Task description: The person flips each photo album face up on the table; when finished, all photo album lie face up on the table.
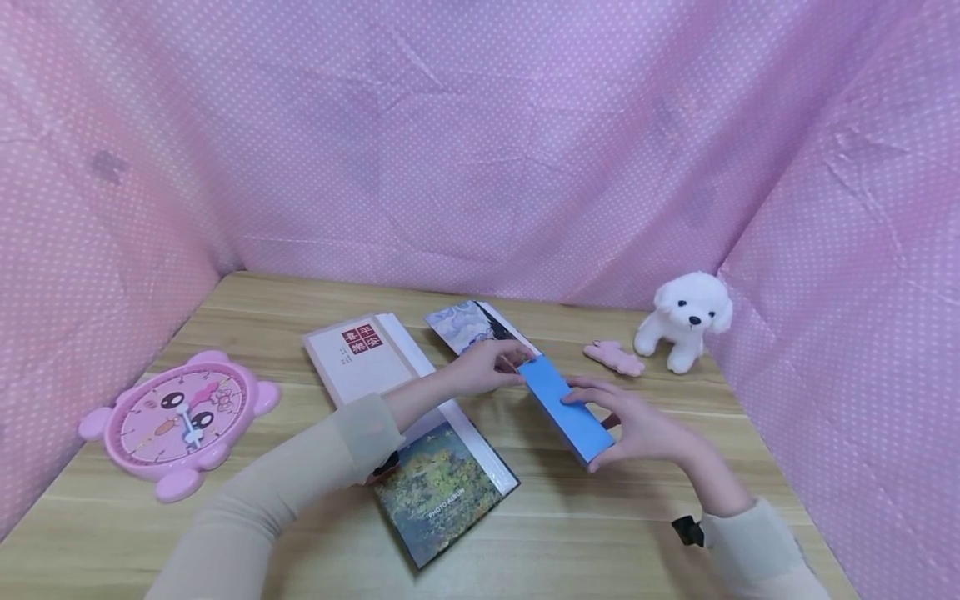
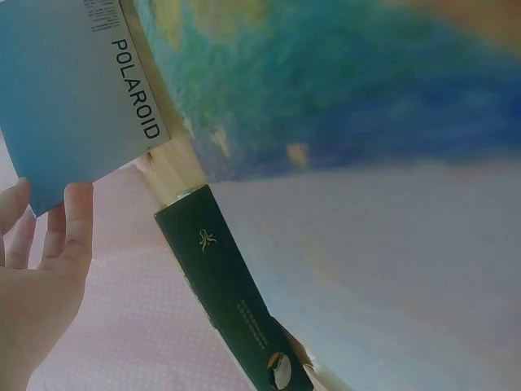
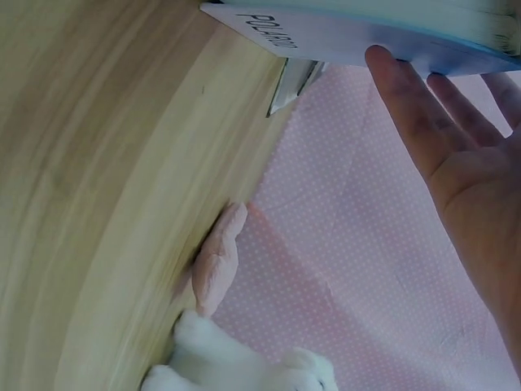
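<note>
A blue album [image 1: 566,408] with "POLAROID" on its cover stands tilted on edge between both hands, just over the table. My left hand [image 1: 491,367] holds its far end, fingertips and thumb at the corner in the left wrist view. My right hand [image 1: 637,425] grips the near end, thumb at the lower corner and fingers over the top side. Page edges [image 3: 488,24] of the album show in the right wrist view. Under my left forearm lie a white album [image 1: 337,354] with red square characters and a foliage-covered photo album [image 1: 442,492].
Behind the left hand lies an album with a swirling painted cover [image 1: 457,327]. A pink bear-shaped clock [image 1: 183,417] lies at left. At right sit a white plush dog [image 1: 686,317] and a small pink plush piece [image 1: 615,357]. Pink dotted cloth [image 1: 480,150] encloses the table.
</note>
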Demonstrator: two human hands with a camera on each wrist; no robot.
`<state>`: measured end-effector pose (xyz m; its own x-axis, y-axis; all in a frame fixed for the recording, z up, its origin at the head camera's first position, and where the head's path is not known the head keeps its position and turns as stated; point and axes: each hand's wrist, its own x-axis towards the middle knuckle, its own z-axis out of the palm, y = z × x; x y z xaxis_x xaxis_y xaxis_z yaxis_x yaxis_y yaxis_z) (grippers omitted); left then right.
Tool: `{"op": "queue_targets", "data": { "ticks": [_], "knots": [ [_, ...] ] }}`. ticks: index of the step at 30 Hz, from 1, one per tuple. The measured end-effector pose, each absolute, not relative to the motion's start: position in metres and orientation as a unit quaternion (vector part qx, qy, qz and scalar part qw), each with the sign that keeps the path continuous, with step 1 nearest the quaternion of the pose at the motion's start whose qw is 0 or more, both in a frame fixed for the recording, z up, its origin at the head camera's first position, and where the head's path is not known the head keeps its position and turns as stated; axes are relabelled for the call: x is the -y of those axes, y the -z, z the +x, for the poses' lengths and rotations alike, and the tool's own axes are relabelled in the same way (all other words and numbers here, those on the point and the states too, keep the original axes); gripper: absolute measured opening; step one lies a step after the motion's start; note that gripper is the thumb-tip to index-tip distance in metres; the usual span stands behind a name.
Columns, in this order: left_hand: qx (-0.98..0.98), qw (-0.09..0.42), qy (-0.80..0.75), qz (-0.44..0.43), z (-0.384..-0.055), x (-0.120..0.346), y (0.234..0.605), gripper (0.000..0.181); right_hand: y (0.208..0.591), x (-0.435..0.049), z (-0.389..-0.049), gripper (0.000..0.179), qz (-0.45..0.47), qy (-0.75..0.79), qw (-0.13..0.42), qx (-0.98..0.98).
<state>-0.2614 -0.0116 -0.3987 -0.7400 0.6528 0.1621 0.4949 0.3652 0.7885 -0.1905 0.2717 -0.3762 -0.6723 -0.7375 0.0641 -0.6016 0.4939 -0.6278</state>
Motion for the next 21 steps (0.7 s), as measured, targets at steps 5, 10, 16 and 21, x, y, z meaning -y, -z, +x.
{"op": "queue_targets", "data": {
  "ticks": [5, 10, 16, 21],
  "knots": [
    [-0.823, 0.098, -0.426, 0.362, -0.256, 0.016, 0.401, 0.042, 0.377, -0.267, -0.187, 0.080, -0.397, 0.345, 0.132, -0.840],
    [-0.820, 0.111, -0.423, 0.370, -0.251, 0.019, 0.401, 0.046, 0.381, -0.267, -0.188, 0.080, -0.418, 0.356, 0.142, -0.824],
    [-0.817, 0.146, -0.410, 0.378, -0.248, 0.022, 0.396, 0.051, 0.391, -0.273, -0.193, 0.081, -0.430, 0.353, 0.148, -0.817],
    [-0.826, 0.175, -0.377, 0.380, -0.247, 0.025, 0.392, 0.056, 0.395, -0.272, -0.192, 0.084, -0.429, 0.325, 0.146, -0.830]
  ]
}}
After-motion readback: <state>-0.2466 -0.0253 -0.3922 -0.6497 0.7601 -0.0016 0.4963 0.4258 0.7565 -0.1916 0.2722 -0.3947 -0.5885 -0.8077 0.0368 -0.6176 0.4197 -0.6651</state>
